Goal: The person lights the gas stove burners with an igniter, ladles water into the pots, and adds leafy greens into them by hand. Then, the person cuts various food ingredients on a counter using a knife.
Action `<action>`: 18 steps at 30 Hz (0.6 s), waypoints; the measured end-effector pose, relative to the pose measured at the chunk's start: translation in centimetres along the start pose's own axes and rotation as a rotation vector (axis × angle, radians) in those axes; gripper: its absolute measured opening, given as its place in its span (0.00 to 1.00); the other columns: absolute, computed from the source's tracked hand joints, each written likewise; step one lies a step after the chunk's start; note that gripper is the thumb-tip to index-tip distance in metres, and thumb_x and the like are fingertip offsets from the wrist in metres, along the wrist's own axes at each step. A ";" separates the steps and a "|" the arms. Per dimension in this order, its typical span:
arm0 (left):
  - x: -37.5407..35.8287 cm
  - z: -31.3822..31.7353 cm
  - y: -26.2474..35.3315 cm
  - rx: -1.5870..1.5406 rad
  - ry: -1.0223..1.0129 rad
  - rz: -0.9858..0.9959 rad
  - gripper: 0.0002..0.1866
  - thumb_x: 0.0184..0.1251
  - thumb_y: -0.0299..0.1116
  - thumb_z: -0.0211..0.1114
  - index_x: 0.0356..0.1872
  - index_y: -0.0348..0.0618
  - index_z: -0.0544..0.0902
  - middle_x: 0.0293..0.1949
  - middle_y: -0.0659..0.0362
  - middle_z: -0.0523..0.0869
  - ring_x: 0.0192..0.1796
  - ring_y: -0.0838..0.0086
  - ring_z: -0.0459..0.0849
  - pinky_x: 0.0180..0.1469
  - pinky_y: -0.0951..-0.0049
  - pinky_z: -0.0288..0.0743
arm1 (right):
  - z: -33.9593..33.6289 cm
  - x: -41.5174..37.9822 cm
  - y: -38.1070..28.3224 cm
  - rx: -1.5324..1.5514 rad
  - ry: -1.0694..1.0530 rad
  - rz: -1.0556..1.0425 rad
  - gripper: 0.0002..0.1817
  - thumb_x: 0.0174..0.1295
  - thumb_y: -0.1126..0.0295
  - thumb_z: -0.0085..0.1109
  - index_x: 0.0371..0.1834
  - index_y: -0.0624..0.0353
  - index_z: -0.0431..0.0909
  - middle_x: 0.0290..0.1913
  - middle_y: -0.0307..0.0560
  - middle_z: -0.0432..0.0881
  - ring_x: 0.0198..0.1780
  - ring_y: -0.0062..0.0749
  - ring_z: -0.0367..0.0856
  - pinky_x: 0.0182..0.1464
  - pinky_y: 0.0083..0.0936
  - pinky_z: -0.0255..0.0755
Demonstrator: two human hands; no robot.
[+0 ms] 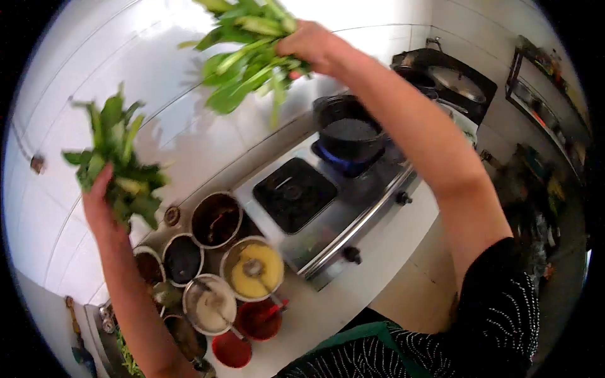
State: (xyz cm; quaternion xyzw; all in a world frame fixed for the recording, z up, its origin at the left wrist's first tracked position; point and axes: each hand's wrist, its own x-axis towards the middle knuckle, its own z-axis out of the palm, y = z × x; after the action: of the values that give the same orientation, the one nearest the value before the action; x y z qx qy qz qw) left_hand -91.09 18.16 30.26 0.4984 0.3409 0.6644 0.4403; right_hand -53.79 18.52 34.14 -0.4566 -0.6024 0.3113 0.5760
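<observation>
High on the left, my left hand [101, 198] is closed around a bunch of leafy greens [116, 138], held up before the tiled wall. At the top, my right hand [312, 47] grips another bunch of leafy greens [242, 69] with pale green stalks. The two bunches are apart from each other. Below and right of my right hand, a black pot [350, 123] sits over a blue flame [346, 160] on the gas stove [365, 208]. Bowls of seasonings stand nearest my left forearm.
Beside the stove are a bowl of yellow seasoning [268, 271] with a ladle, a bowl of white powder [211, 309], a red bowl [232, 350] and several dark-filled containers. A burner plate [295, 194] lies left of the pot. A wall shelf [542, 116] hangs at right.
</observation>
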 end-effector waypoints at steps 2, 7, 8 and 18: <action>-0.1 9.3 -3.0 -0.121 -0.169 0.061 0.21 0.50 0.29 0.64 0.48 0.41 0.72 0.40 0.58 0.78 0.42 0.69 0.77 0.44 0.69 0.72 | -8.1 -1.0 0.4 -0.073 0.072 -0.018 0.15 0.49 0.79 0.52 0.42 0.68 0.71 0.29 0.50 0.78 0.22 0.29 0.77 0.14 0.19 0.70; -2.0 27.0 -10.9 -0.133 -0.369 0.000 0.21 0.50 0.25 0.62 0.49 0.38 0.70 0.39 0.59 0.78 0.41 0.71 0.77 0.44 0.71 0.71 | -23.8 -1.8 4.5 -0.291 0.376 0.098 0.13 0.48 0.76 0.55 0.38 0.66 0.73 0.26 0.48 0.77 0.22 0.29 0.77 0.19 0.25 0.72; -2.7 29.5 -12.4 -0.068 -0.409 0.048 0.21 0.50 0.24 0.61 0.49 0.37 0.70 0.39 0.58 0.78 0.41 0.71 0.77 0.45 0.71 0.71 | -26.8 -1.8 6.4 -0.451 0.379 0.090 0.14 0.47 0.74 0.56 0.38 0.66 0.73 0.27 0.50 0.78 0.24 0.32 0.78 0.23 0.26 0.74; -4.1 38.2 -21.3 0.939 -1.236 0.503 0.31 0.42 0.27 0.68 0.53 0.44 0.70 0.51 0.49 0.74 0.53 0.54 0.72 0.55 0.62 0.67 | -30.9 -1.9 16.0 -1.298 -0.208 0.713 0.43 0.41 0.60 0.69 0.61 0.57 0.58 0.52 0.58 0.72 0.48 0.44 0.76 0.46 0.35 0.74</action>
State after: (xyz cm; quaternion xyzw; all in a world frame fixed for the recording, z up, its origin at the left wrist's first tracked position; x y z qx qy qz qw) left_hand -48.61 23.04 20.14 0.9692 0.1575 0.1363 0.1317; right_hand -20.68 18.31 23.38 -0.8405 -0.5320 0.1025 -0.0050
